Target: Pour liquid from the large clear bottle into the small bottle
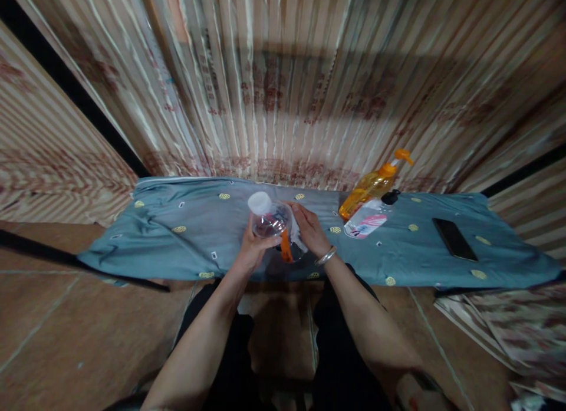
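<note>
A clear plastic bottle (270,221) with a white cap and an orange patch on its side leans in front of me. My left hand (254,249) is closed around its left side, thumb across the front. On the other side, my right hand (312,229), wearing a silver bangle, presses a white cloth (297,234) against the bottle. Whether that piece is fabric or tissue I cannot tell. The fingertips of both hands are partly hidden behind the bottle.
A blue-green patterned cloth (190,246) covers the narrow table. To the right lie an orange pump bottle (368,188), a clear bottle with a black top and pink label (369,221), and a dark phone (454,239). A striped curtain (283,92) hangs behind.
</note>
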The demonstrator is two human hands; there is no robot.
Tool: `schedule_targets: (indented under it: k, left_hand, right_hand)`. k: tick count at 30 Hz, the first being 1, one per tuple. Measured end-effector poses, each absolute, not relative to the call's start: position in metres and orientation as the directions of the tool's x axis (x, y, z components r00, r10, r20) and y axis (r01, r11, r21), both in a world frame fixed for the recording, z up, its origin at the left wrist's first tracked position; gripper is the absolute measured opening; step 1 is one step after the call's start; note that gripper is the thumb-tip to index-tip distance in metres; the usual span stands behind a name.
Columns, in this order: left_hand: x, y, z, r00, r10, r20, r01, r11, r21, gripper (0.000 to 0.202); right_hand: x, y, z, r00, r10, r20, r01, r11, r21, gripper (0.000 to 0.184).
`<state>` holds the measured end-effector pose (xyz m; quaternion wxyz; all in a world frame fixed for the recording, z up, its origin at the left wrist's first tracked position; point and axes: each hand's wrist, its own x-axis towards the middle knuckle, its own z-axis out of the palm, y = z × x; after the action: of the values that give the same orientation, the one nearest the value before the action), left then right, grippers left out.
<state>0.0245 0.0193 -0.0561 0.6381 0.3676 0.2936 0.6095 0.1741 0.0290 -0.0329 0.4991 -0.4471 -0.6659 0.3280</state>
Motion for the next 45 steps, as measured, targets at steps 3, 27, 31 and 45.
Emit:
schedule_targets:
  k: [3,27,31,45]
  left_hand:
    - [0.017,0.019,-0.045,0.021,0.998,0.051,-0.662,-0.024,0.749,0.05]
    - [-0.048,0.059,-0.056,-0.445,0.846,0.294,-0.156,-0.397,0.905,0.077]
    - [-0.053,0.066,-0.059,-0.397,0.839,0.371,0.016,-0.397,0.917,0.079]
    - [-0.055,0.065,-0.065,-0.409,0.844,0.346,-0.023,-0.389,0.921,0.082]
  right_hand:
    - [0.178,0.038,-0.051,-0.147,0.963,0.228,0.329,0.265,-0.906,0.041]
    - [0.232,0.003,-0.113,0.161,0.985,-0.066,0.2,-0.098,-0.975,0.028]
    - [0.268,0.043,-0.109,0.314,0.928,0.202,0.651,-0.056,-0.757,0.028]
    - [0.176,-0.025,-0.143,-0.402,0.906,0.132,0.822,0.421,-0.384,0.063]
